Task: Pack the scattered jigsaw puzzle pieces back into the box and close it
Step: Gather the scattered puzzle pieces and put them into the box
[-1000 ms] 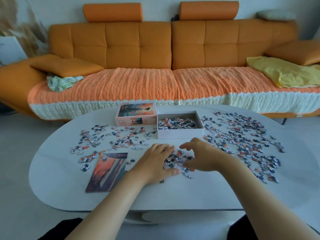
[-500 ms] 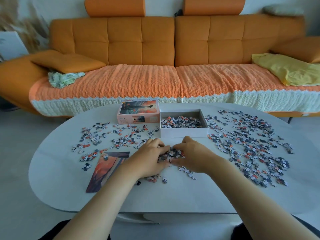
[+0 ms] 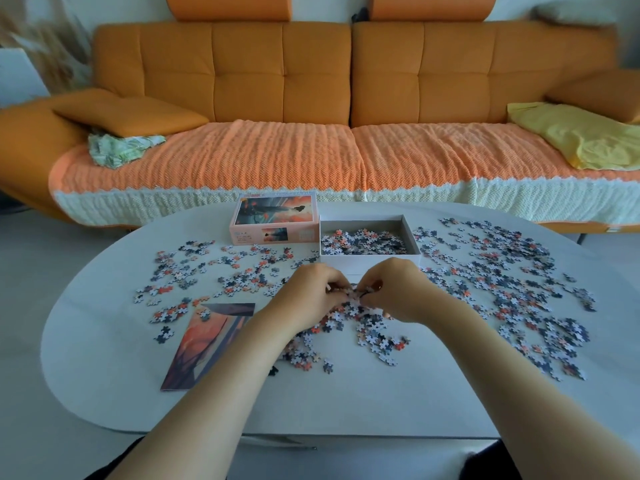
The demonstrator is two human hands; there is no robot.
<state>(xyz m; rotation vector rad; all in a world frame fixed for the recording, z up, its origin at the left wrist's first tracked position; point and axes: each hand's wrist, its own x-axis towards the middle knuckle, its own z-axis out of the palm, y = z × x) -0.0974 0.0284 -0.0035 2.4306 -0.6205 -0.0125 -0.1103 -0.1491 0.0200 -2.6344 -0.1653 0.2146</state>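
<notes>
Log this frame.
gather | left hand, right hand grip multicoloured jigsaw pieces | white cardboard box open, part-filled | pink picture-printed lid off

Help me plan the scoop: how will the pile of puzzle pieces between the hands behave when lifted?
Probably loose: the pile of puzzle pieces looks like separate pieces, so some may slip out between the left hand and right hand. Likely light, since each piece is small and flat. On the smooth table strays should slide easily rather than roll.

Our left hand [image 3: 311,296] and right hand [image 3: 394,292] curl round a clump of puzzle pieces [image 3: 367,323] on the white table [image 3: 346,403], just near of the part-filled box [image 3: 367,262]; its lid [image 3: 273,220] lies left.
</notes>
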